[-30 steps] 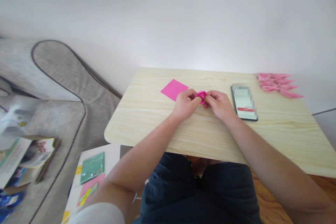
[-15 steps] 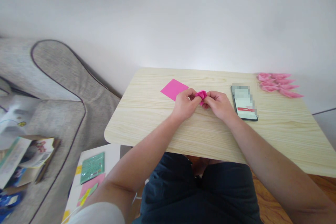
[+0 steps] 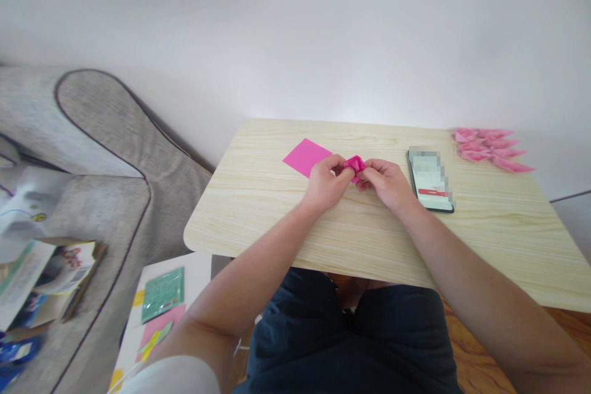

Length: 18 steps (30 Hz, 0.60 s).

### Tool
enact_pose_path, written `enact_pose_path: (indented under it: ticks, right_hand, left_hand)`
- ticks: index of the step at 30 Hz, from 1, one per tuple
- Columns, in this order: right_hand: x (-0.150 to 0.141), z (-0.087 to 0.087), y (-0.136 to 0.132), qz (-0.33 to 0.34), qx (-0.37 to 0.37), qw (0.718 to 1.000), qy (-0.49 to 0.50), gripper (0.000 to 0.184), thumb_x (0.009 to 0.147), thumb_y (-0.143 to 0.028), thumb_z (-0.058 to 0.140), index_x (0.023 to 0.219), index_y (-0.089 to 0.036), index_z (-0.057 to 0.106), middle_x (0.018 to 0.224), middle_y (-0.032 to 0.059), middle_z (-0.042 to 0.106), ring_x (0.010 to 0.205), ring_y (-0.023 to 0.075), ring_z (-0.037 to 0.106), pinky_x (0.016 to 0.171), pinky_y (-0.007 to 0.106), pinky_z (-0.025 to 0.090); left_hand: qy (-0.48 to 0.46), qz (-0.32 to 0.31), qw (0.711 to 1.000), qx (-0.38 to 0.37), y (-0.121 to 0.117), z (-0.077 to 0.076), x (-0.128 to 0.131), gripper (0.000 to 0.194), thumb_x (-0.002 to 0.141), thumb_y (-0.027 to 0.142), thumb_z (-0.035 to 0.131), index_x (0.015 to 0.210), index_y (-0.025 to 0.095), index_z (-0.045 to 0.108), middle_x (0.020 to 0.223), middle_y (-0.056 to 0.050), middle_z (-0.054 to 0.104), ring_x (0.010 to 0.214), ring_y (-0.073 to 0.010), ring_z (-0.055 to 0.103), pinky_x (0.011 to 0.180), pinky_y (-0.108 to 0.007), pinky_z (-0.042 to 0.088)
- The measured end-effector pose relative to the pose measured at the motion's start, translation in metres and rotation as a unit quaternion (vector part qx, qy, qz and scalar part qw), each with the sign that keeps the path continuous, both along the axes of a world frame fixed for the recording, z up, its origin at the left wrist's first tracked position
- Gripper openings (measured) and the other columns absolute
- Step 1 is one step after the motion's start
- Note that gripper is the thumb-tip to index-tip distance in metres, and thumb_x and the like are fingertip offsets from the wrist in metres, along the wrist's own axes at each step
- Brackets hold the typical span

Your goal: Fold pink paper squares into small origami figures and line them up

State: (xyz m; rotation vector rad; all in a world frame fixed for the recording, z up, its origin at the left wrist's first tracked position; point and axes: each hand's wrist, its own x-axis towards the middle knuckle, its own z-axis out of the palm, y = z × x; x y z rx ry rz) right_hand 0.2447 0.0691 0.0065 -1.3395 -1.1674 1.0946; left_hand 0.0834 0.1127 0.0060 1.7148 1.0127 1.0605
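A small folded piece of bright pink paper (image 3: 355, 164) is pinched between my two hands over the table (image 3: 277, 221). My left hand (image 3: 329, 183) grips its left side with thumb and fingers closed. On the other side, my right hand (image 3: 383, 182) has thumb and fingertips closed on the paper, hiding its lower part. Partly behind my left hand lies a flat pink paper sheet (image 3: 305, 156). To the right of my right hand rests a phone (image 3: 430, 180) with its screen lit and partly blurred.
Several folded pink paper pieces (image 3: 492, 148) lie at the table's back right, near the wall (image 3: 351, 37). At lower left, a green packet (image 3: 162, 294) sits on a white surface with coloured paper. A grey sofa (image 3: 106, 135) holds an open box (image 3: 50, 283).
The folded pink paper has turned slightly between my fingers, and its top now looks more pointed. My right fingers have shifted a little; both hands stay in nearly the same place.
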Motion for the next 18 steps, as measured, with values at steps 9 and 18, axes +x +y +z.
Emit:
enact_pose_path:
  ticks: [9,18]
  right_hand:
    - [-0.004,0.004,-0.005,-0.079,0.074,0.994,-0.027,0.01,0.078,-0.029,0.071,0.085,-0.021,0.07,0.075,0.0009,0.073,0.067,0.0156,0.067,0.065,0.029,0.053]
    - [-0.003,0.005,-0.011,-0.133,0.097,0.963,-0.214,0.015,0.083,-0.038,0.072,0.081,-0.023,0.069,0.078,0.0017,0.072,0.069,0.0177,0.063,0.064,0.032,0.047]
  left_hand:
    - [0.009,0.002,1.0,0.023,0.0,-0.002,0.001,0.009,0.084,0.026,0.07,0.084,0.019,0.076,0.078,0.0,0.071,0.074,-0.014,0.059,0.069,-0.028,0.045]
    - [0.016,-0.01,0.993,0.113,-0.003,0.0,-0.005,0.031,0.081,0.022,0.076,0.111,0.024,0.073,0.104,-0.003,0.075,0.089,-0.0166,0.064,0.081,-0.031,0.049]
